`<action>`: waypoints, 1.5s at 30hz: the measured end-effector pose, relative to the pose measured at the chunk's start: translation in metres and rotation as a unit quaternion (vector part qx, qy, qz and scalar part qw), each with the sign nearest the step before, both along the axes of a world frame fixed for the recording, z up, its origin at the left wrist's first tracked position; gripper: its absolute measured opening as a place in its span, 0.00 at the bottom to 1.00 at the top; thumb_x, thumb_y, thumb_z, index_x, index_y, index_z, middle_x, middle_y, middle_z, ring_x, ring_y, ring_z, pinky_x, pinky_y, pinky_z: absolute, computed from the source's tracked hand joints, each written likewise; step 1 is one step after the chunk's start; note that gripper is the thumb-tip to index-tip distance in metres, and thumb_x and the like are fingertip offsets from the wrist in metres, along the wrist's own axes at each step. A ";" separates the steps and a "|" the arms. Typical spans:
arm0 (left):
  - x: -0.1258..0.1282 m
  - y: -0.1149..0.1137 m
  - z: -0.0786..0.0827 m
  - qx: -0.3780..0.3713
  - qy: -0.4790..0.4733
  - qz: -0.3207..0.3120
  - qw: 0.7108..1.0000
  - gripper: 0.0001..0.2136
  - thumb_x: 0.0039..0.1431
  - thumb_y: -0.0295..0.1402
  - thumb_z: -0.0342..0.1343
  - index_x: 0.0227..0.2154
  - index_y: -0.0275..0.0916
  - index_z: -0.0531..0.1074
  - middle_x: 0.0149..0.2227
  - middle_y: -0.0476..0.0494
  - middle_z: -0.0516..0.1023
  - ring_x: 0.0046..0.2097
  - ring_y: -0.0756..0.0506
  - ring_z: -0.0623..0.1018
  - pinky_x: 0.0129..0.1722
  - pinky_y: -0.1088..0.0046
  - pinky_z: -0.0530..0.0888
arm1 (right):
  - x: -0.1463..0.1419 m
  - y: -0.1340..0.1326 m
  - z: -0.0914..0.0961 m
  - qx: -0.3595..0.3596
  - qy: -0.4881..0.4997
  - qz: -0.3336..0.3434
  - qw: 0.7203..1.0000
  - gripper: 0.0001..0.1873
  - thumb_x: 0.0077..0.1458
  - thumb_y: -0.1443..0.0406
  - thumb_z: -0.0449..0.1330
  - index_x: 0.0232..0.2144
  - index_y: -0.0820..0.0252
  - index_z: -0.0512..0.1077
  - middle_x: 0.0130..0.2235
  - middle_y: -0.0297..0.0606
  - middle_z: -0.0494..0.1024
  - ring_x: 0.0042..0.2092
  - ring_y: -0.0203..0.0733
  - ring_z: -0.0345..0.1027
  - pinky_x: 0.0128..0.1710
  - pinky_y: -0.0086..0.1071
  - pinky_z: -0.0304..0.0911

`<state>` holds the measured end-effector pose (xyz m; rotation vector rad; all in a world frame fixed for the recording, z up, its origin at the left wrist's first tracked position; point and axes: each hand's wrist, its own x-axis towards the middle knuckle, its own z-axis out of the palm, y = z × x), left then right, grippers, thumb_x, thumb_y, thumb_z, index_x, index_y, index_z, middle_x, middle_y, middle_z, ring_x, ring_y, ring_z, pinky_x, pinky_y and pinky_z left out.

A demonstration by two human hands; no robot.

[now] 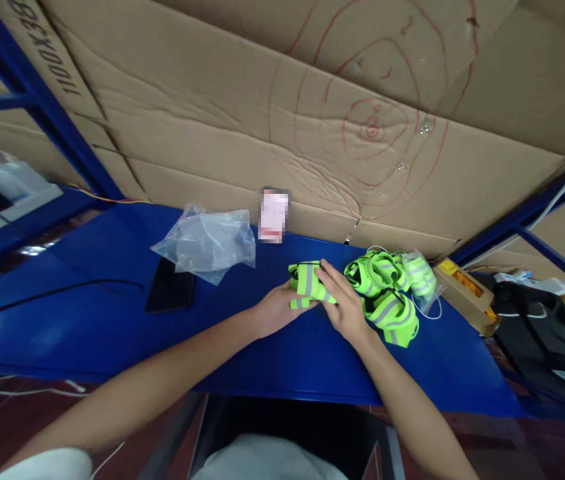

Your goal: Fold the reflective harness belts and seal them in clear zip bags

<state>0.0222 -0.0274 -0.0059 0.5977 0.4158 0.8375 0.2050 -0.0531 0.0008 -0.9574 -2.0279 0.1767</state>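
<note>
I hold the folded yellow-green reflective strap between both hands, my left hand (277, 310) gripping its near left side and my right hand (347, 310) closed on its right edge, in front of me at the blue table (262, 360); if either grip slackens, the folded strap (307, 280) could spring open, and with the loose strap pile (385, 273) just beside my right fingers, a stray loop might snag and tangle
</note>
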 end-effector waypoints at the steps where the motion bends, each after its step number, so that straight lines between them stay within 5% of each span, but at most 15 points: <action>1: 0.001 -0.001 -0.002 0.014 0.013 0.008 1.000 0.24 0.47 0.27 0.70 0.50 0.41 0.76 0.50 0.43 0.80 0.55 0.40 0.76 0.59 0.61 0.68 | 0.000 0.001 -0.001 -0.005 0.017 -0.020 1.000 0.30 0.66 0.65 0.54 0.68 0.46 0.56 0.69 0.39 0.59 0.68 0.49 0.56 0.67 0.48 0.57; 4: 0.006 -0.001 -0.011 0.078 0.093 0.049 0.991 0.24 0.51 0.30 0.68 0.53 0.42 0.74 0.54 0.41 0.78 0.57 0.38 0.75 0.59 0.60 0.68 | 0.001 0.004 -0.006 -0.022 0.046 -0.067 0.996 0.31 0.66 0.64 0.55 0.68 0.48 0.55 0.68 0.41 0.61 0.68 0.49 0.56 0.67 0.48 0.56; 7: 0.007 -0.001 -0.016 0.109 0.138 0.073 0.982 0.21 0.52 0.30 0.68 0.50 0.39 0.75 0.52 0.39 0.79 0.56 0.37 0.75 0.57 0.59 0.70 | 0.000 0.006 -0.011 -0.026 -0.014 -0.045 0.999 0.32 0.67 0.65 0.53 0.69 0.47 0.52 0.69 0.42 0.58 0.69 0.49 0.54 0.67 0.49 0.55; 16: 0.001 -0.005 0.007 0.076 0.037 0.007 0.996 0.26 0.43 0.25 0.72 0.49 0.41 0.76 0.51 0.40 0.80 0.55 0.39 0.76 0.55 0.64 0.71 | -0.017 0.004 -0.022 0.073 -0.129 -0.026 0.989 0.41 0.62 0.77 0.48 0.71 0.43 0.44 0.72 0.41 0.50 0.72 0.51 0.43 0.69 0.58 0.49; 19: 0.001 -0.001 0.002 0.022 0.000 0.050 0.998 0.18 0.51 0.32 0.70 0.46 0.41 0.78 0.53 0.41 0.78 0.56 0.42 0.76 0.54 0.68 0.72 | -0.023 0.006 -0.027 0.034 -0.131 -0.016 0.991 0.40 0.61 0.79 0.47 0.70 0.46 0.49 0.71 0.42 0.51 0.73 0.49 0.39 0.69 0.60 0.46; 23: 0.002 0.008 -0.009 -0.003 0.011 0.058 0.998 0.17 0.54 0.32 0.68 0.47 0.38 0.77 0.52 0.40 0.79 0.55 0.43 0.77 0.56 0.68 0.72 | -0.018 0.008 -0.021 -0.095 -0.032 0.081 0.992 0.33 0.63 0.69 0.55 0.68 0.51 0.56 0.71 0.44 0.53 0.73 0.50 0.39 0.70 0.59 0.41; 26: 0.001 0.012 -0.010 0.008 0.026 0.065 0.998 0.19 0.53 0.29 0.69 0.48 0.38 0.77 0.52 0.40 0.79 0.55 0.42 0.78 0.56 0.66 0.72 | -0.012 0.009 -0.012 -0.197 0.154 0.108 0.962 0.24 0.64 0.61 0.58 0.62 0.50 0.67 0.66 0.42 0.64 0.70 0.50 0.50 0.69 0.54 0.47; 29: 0.000 0.012 -0.007 0.032 0.041 0.063 0.997 0.19 0.50 0.28 0.71 0.47 0.37 0.78 0.48 0.40 0.82 0.52 0.40 0.79 0.55 0.63 0.74 | -0.011 0.009 -0.010 -0.213 0.311 0.024 0.926 0.24 0.63 0.58 0.61 0.60 0.51 0.68 0.63 0.41 0.69 0.66 0.49 0.59 0.68 0.50 0.51; 31: -0.001 0.010 -0.005 0.057 0.043 0.047 0.996 0.21 0.49 0.29 0.71 0.48 0.37 0.78 0.48 0.39 0.82 0.52 0.38 0.79 0.55 0.61 0.74 | -0.015 0.008 -0.012 -0.240 0.348 -0.010 0.906 0.32 0.57 0.58 0.66 0.62 0.49 0.65 0.65 0.39 0.66 0.66 0.49 0.59 0.68 0.48 0.51; 34: 0.000 0.008 -0.004 0.089 0.056 0.030 0.994 0.24 0.48 0.29 0.72 0.50 0.38 0.77 0.50 0.39 0.81 0.55 0.37 0.78 0.57 0.60 0.71 | -0.023 0.005 -0.015 -0.336 0.397 0.029 0.853 0.40 0.53 0.57 0.69 0.65 0.46 0.60 0.64 0.38 0.68 0.63 0.50 0.63 0.65 0.48 0.56; 39: 0.002 0.007 -0.009 0.128 0.119 0.057 0.983 0.25 0.48 0.34 0.72 0.50 0.38 0.76 0.51 0.39 0.80 0.56 0.36 0.77 0.59 0.58 0.68 | -0.031 -0.001 -0.008 -0.405 0.488 0.087 0.768 0.40 0.50 0.56 0.71 0.63 0.45 0.63 0.58 0.37 0.75 0.58 0.49 0.70 0.62 0.46 0.62; 45: 0.003 0.001 -0.012 0.153 0.173 0.105 0.967 0.26 0.48 0.38 0.72 0.50 0.39 0.75 0.51 0.39 0.80 0.56 0.35 0.76 0.57 0.56 0.70 | -0.039 -0.002 -0.011 -0.389 0.522 0.058 0.757 0.26 0.52 0.54 0.69 0.52 0.55 0.75 0.51 0.41 0.80 0.53 0.50 0.75 0.56 0.45 0.68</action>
